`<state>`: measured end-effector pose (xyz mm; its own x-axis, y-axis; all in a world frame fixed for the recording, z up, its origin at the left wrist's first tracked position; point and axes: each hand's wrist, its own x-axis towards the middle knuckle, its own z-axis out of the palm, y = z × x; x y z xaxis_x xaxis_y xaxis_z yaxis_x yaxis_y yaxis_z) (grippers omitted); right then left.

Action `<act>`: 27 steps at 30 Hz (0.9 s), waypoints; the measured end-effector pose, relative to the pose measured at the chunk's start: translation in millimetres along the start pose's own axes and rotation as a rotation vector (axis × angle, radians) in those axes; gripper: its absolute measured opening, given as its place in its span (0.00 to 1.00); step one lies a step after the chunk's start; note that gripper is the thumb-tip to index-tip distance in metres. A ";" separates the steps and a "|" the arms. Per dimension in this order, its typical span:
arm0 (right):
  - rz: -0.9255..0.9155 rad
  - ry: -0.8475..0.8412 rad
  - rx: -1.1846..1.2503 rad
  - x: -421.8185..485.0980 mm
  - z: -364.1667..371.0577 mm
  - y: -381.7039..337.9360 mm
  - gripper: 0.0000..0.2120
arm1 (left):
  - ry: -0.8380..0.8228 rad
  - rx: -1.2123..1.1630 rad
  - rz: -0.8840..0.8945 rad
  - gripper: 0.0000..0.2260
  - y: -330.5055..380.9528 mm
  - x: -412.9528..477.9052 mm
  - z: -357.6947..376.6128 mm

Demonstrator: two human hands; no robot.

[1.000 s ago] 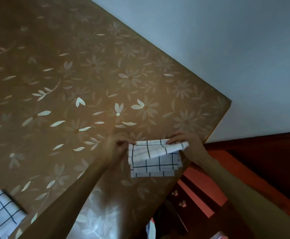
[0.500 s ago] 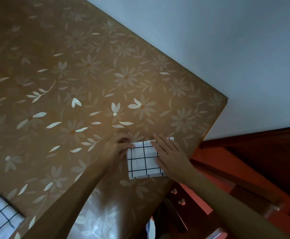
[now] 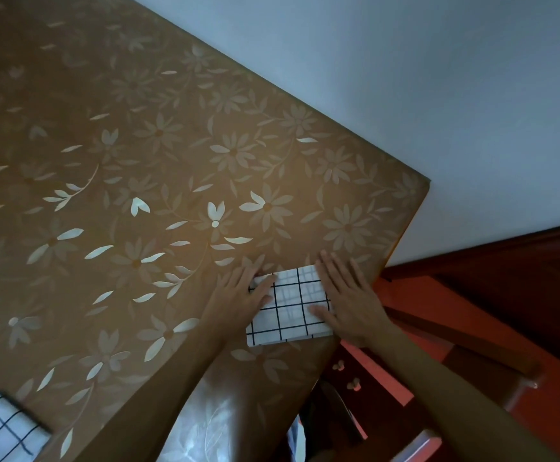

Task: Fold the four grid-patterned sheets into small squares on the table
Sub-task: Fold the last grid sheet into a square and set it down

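A white sheet with a dark grid (image 3: 288, 308) lies folded into a small square near the right front corner of the table (image 3: 138, 195). My left hand (image 3: 238, 298) lies flat on its left edge with the fingers spread. My right hand (image 3: 348, 301) presses flat on its right side and hides that edge. A second grid-patterned sheet (image 3: 0, 431) lies folded at the bottom left, cut off by the frame.
The table wears a brown cloth with pale flowers, and its right edge (image 3: 401, 241) runs close to my right hand. A pale wall (image 3: 405, 78) stands behind. Red-brown wooden furniture (image 3: 471, 328) sits lower at the right.
A second ago both hands held the sheet's far edge up and brought it over. It now lies flat as a smaller square, and both hands have come down flat on it.
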<state>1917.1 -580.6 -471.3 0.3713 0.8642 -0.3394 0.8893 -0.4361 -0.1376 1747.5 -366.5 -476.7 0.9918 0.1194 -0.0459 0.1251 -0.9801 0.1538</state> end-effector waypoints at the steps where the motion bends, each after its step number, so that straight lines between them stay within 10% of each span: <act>1: 0.033 0.003 0.004 -3.1 -1.1 6.4 0.40 | -0.005 -0.025 -0.022 0.19 2.1 0.2 -1.0; 7: 0.183 0.189 0.143 -23.7 -8.5 15.8 0.38 | -0.389 -0.409 -0.382 0.31 15.1 19.3 -34.4; 10: 0.276 0.298 0.314 -37.1 -11.3 6.9 0.30 | -0.535 -0.547 -0.412 0.20 20.8 32.4 -48.5; 14: 0.517 0.391 0.546 -46.2 -17.3 -8.9 0.25 | -0.447 -0.884 -0.539 0.08 27.2 31.3 -50.2; 21: 0.507 0.031 1.507 -48.6 -49.8 -29.4 0.18 | -0.281 -1.735 -0.757 0.10 44.3 19.7 -65.5; 27: 0.494 0.063 1.666 -45.0 -62.2 -30.6 0.11 | -0.327 -1.722 -0.783 0.12 47.9 9.6 -71.2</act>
<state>1889.8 -590.6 -394.0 0.5457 0.5709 -0.6135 -0.4916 -0.3748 -0.7860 1764.9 -401.1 -399.5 0.6921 0.1599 -0.7038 0.5653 0.4861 0.6664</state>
